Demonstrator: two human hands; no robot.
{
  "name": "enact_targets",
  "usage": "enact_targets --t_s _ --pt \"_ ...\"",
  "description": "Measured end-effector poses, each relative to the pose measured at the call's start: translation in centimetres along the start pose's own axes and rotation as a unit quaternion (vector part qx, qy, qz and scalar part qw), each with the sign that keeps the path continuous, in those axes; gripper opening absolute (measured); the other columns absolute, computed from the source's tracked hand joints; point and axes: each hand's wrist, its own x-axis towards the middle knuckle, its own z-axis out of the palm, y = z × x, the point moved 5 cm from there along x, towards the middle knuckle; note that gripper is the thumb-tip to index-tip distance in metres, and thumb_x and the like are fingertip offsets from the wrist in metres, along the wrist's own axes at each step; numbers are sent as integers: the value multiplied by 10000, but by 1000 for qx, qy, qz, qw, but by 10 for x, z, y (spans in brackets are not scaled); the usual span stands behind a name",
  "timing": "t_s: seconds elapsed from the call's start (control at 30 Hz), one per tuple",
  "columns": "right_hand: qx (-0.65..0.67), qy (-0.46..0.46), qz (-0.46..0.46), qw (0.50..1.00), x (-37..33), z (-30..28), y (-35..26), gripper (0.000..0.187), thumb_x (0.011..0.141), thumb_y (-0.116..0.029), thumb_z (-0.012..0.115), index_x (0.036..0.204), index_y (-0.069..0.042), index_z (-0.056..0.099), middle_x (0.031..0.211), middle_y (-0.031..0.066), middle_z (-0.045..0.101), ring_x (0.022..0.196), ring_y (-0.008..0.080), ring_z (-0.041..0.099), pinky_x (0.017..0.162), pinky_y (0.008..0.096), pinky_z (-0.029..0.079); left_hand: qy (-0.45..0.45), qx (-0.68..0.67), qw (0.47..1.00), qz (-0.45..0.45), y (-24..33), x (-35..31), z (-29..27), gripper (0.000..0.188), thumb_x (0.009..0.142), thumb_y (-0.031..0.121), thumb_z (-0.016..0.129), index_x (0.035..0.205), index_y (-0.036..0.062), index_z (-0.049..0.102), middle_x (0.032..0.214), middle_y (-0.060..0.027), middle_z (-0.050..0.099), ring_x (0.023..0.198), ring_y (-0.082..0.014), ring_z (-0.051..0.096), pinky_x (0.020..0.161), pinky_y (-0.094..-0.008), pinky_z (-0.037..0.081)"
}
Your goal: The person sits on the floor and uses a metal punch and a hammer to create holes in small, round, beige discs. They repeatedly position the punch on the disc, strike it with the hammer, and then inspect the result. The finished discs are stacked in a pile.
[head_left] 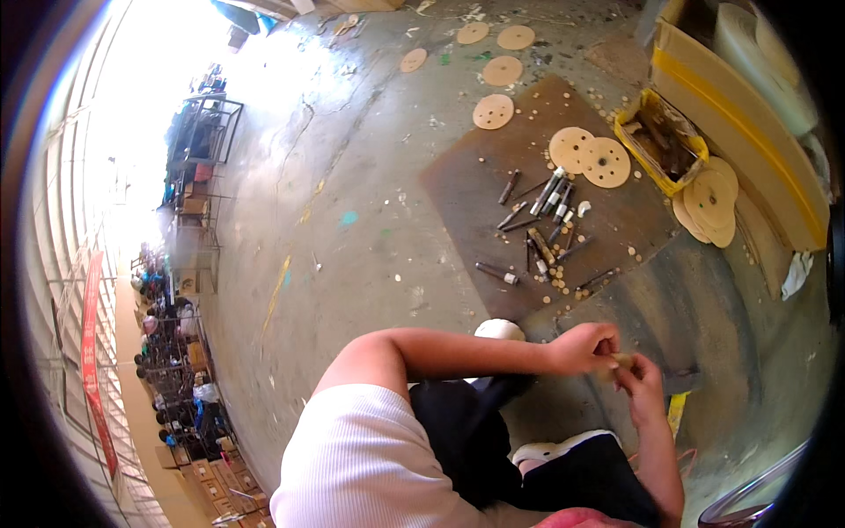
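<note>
My left hand [584,348] reaches across from the left, its fingers closed in a pinch. My right hand [642,387] comes up from the lower right and meets it, fingers also closed. Between the fingertips of both is a small tan piece [623,360], mostly covered, so its exact kind cannot be made out. Ahead of the hands, several dark metal rods [539,246], some with pale wrapped ends, lie loose on a brown sheet [475,198]. Small tan round bits are scattered among them. Two tan perforated discs [606,163] overlap on the sheet's far right part.
A yellow-rimmed box [660,141] with dark contents stands right of the sheet, beside stacked tan discs [709,202]. Behind it is a large cardboard box [739,132] holding a pale roll. More discs [503,70] lie farther off. Loaded shelves [189,352] line the left.
</note>
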Motion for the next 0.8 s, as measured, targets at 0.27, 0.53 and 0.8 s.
enact_targets --t_s 0.27,0.53,0.8 --pt "-23 -1 -46 999 -7 13 -15 165 779 -120 694 853 -55 561 769 8 579 667 105 539 579 256 444 18 -24 999 18 5 -2 -9 182 781 91 686 856 19 536 697 -43 548 658 -115 534 587 -271 434" --pt "-87 -40 -103 990 8 18 -27 96 790 -95 604 847 -77 528 776 -25 510 719 63 487 637 231 420 80 -78 993 23 11 -16 -22 185 810 122 684 909 32 556 759 -4 551 694 -81 514 612 -248 433" --pt "-153 -83 -199 964 29 16 -100 88 800 -93 569 828 -85 486 759 -30 491 690 49 462 606 234 414 141 -96 980 -106 34 -97 -61 213 875 192 620 997 26 564 804 -14 584 707 -99 550 654 -252 457"
